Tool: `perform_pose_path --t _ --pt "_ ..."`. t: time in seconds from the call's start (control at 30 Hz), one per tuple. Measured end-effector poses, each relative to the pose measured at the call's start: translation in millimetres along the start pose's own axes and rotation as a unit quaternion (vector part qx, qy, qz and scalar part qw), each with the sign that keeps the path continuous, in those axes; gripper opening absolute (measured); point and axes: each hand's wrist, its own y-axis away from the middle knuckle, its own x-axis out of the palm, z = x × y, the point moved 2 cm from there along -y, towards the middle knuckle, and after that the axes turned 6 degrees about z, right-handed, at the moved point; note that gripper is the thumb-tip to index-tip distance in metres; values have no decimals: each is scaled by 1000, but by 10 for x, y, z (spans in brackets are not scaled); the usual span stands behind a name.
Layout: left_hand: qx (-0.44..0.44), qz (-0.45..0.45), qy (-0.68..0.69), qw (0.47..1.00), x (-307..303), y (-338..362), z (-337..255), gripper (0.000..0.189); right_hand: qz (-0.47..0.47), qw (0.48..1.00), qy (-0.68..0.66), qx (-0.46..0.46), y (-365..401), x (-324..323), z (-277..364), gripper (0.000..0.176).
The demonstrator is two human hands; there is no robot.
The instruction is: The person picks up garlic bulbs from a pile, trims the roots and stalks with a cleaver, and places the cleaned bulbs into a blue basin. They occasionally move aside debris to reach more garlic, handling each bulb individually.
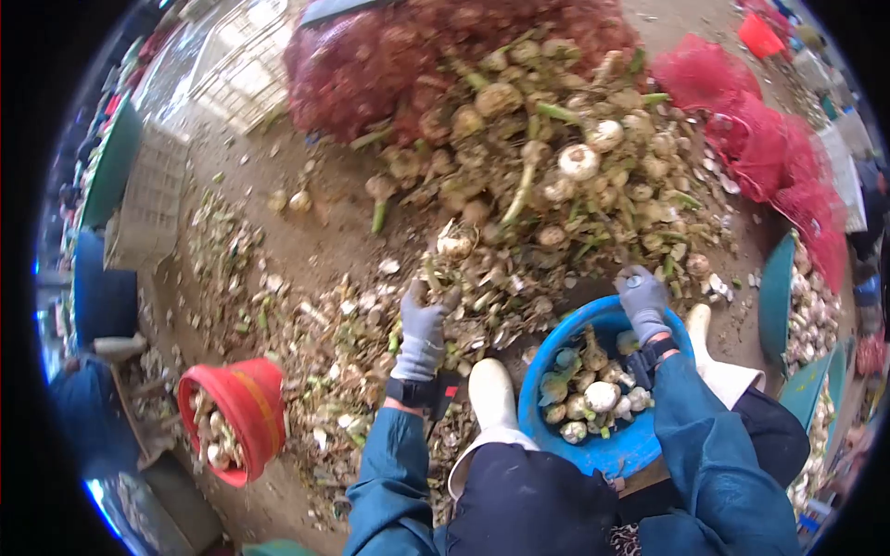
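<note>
Bulbs (601,397) fill a blue basin (536,412) kept between the knees, seemingly so the far pile (556,176) stays within reach. Left hand (424,324) clenches a stalk (431,278) there; whether the right hand (642,298), at the basin's far rim, holds anything cannot be told.

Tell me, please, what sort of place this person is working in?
Probably a produce sorting yard or wholesale market: a pile of untrimmed bulbs lies on the dirt floor, red mesh sacks sit beside it, and a blue basin holds trimmed bulbs.
</note>
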Motion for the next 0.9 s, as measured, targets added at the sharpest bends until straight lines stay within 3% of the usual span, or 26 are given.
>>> perform_pose_path --t 0.13,0.17,0.2,0.23,0.27,0.33,0.37,0.4,0.43,0.47,0.53,0.6,0.63,0.67,0.7,0.73,0.77,0.8,0.83,0.87,0.9 --pt "205 -121 -190 953 -1280 721 -658 20 0 999 -45 -21 -14 54 -63 17" --pt "268 -223 -138 927 -1533 869 -968 18 6 999 -40 -19 -28 58 -71 17" --pt "246 -333 -302 859 -1799 1088 -1291 20 9 999 -41 -20 -25 46 -77 17" --pt "277 -388 -269 836 -2236 1312 -1462 23 22 998 -48 -22 -27 34 -75 17" --pt "296 -375 -278 834 -2516 1509 -1713 26 34 998 -54 -24 -25 20 -52 17" --pt "193 -495 -361 766 -3279 1883 -1933 31 33 998 -41 -19 1 -8 5 18" --pt "195 -496 -361 765 -3158 1901 -2047 31 30 999 -29 -17 6 -10 5 18" --pt "-7 -492 -597 634 -3021 1895 -2193 33 26 999 -18 -13 0 -6 -6 18" --pt "-208 -430 -765 431 -2868 1829 -2239 35 21 999 -31 -7 -35 54 -83 15" --pt "-209 -426 -767 431 -2717 1711 -2193 35 22 999 -29 -3 -7 55 -98 15" --pt "177 -314 -767 531 -2267 1311 -2109 40 26 999 -29 -26 -22 33 -53 16" --pt "164 -208 -539 799 -2154 613 -1613 34 47 999 -1 -16 -5 -8 14 15" --pt "148 -165 -562 797 -1749 248 -1471 37 65 998 24 -8 -8 -24 47 15" --pt "239 -98 -664 702 -1439 -102 -1323 39 62 998 27 -4 -15 -36 66 15" --pt "252 -90 -695 667 -960 -410 -1288 40 57 998 27 -10 -9 -43 78 14" --pt "240 -36 -706 665 -568 -697 -1271 43 54 998 28 -18 7 -50 92 14" --pt "302 -32 -710 635 -305 -981 -1181 46 52 998 32 -8 20 -63 108 13" --pt "270 -35 -758 592 -88 -1228 -1144 49 50 998 38 -4 7 -69 136 13" --pt "168 -44 -783 598 -13 -1533 -1041 49 53 998 20 -3 14 -75 150 13" --pt "168 -34 -781 600 15 -1774 -950 49 57 998 0 1 38 -78 131 12" --pt "50 -89 -754 649 -46 -2013 -888 50 48 999 -3 -2 34 -51 101 12"
